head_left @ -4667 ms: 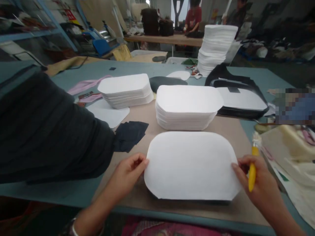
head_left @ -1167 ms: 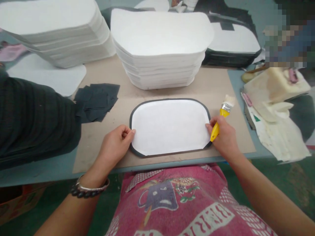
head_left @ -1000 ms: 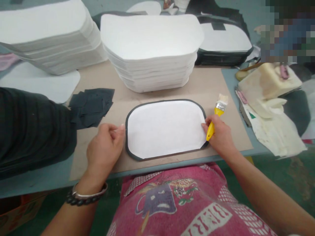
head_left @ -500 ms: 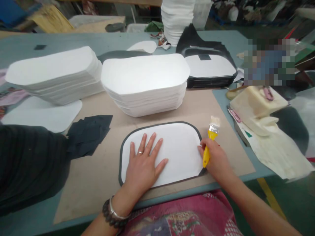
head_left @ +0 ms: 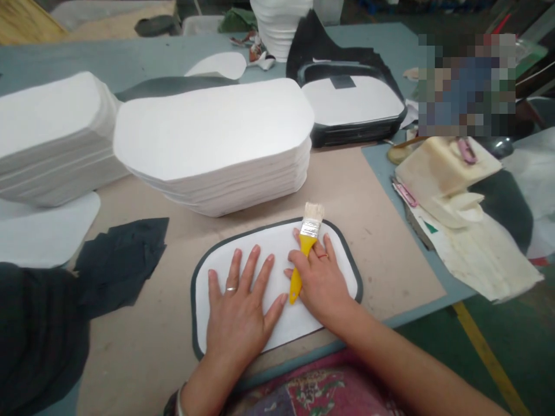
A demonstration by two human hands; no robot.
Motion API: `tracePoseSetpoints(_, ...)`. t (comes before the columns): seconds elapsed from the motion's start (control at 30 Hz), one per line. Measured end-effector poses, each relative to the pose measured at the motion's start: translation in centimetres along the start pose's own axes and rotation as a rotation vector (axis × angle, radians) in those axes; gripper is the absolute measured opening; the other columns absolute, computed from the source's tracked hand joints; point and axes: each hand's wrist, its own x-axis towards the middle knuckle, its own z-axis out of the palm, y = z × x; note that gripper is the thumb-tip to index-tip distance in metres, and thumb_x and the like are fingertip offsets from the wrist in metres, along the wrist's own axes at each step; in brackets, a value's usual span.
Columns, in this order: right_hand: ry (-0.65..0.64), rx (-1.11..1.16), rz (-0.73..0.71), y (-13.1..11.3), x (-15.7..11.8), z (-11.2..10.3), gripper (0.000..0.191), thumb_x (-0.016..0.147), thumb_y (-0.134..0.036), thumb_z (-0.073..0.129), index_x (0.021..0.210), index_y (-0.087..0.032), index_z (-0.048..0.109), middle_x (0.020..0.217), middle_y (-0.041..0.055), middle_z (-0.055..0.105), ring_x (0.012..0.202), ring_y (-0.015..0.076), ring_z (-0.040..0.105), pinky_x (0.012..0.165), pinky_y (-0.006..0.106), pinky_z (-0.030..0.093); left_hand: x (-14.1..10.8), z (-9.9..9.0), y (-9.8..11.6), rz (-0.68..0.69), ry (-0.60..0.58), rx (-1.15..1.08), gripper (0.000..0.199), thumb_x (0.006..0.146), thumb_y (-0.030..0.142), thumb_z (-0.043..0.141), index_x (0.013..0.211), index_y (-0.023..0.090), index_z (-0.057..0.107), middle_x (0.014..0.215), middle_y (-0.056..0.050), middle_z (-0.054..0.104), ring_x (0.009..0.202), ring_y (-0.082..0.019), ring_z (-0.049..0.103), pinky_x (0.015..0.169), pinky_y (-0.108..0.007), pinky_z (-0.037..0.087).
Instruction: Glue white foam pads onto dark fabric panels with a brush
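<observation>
A white rounded panel [head_left: 277,245] with a dark border lies on the brown board in front of me. My left hand [head_left: 240,309] rests flat on its left half, fingers spread, a ring on one finger. Over the panel's right half, my right hand [head_left: 323,277] holds a yellow-handled paintbrush [head_left: 307,245] between thumb and fingers, bristles pointing away from me. The other fingers of that hand are stretched out over the white surface. Just beyond the panel stands a tall stack of white sheets [head_left: 217,136].
Another white stack [head_left: 52,121] stands at left, near some black fabric pieces [head_left: 124,266]. Dark-edged panels [head_left: 355,104] are piled behind. On the right are a cream container [head_left: 446,164] and a pink-handled cutter [head_left: 405,192]. Brown board [head_left: 390,254] covers the table's front.
My right hand has moved left with the paintbrush, from the panel's right edge onto its white surface. My left hand stays flat on the panel. The view has shifted.
</observation>
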Motion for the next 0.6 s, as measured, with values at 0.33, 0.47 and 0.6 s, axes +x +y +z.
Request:
tracePoseSetpoints(0.33, 0.107, 0.389, -0.076, 3.5, -0.3, -6.7, 0.029, 0.104, -0.03, 0.051, 0.132, -0.024, 0.056, 0.108, 0.0054, 0.074, 0.1, 0.0187, 0.071, 0.086, 0.031, 0.057, -0.3, -0.4, 0.2, -0.024, -0.034, -0.055, 0.063, 0.101, 0.052, 0.043, 0.159, 0.03, 0.032, 0.17, -0.004, 0.019, 0.157, -0.03, 0.016, 0.126, -0.059, 0.019)
tracePoseSetpoints(0.47, 0.139, 0.3, -0.207, 4.7, 3.5, -10.9, 0.028, 0.1, -0.035, 0.059, 0.126, -0.023, 0.064, 0.105, 0.0061, 0.072, 0.091, 0.0186, 0.069, 0.081, 0.029, 0.052, -0.4, -0.5, 0.4, -0.036, -0.011, -0.107, 0.063, 0.102, 0.053, 0.042, 0.159, 0.028, 0.032, 0.17, -0.005, 0.018, 0.158, -0.027, 0.015, 0.127, -0.054, 0.019)
tracePoseSetpoints(0.6, -0.031, 0.456, -0.295, 2.6, 7.9, -10.8, 0.012, 0.098, -0.029, 0.063, 0.107, -0.023, 0.07, 0.101, 0.0031, 0.072, 0.088, 0.0151, 0.068, 0.079, 0.025, 0.051, -0.6, -0.5, 0.6, -0.054, 0.013, -0.157, 0.061, 0.103, 0.054, 0.039, 0.159, 0.029, 0.033, 0.17, -0.002, 0.022, 0.158, -0.025, 0.016, 0.128, -0.053, 0.015)
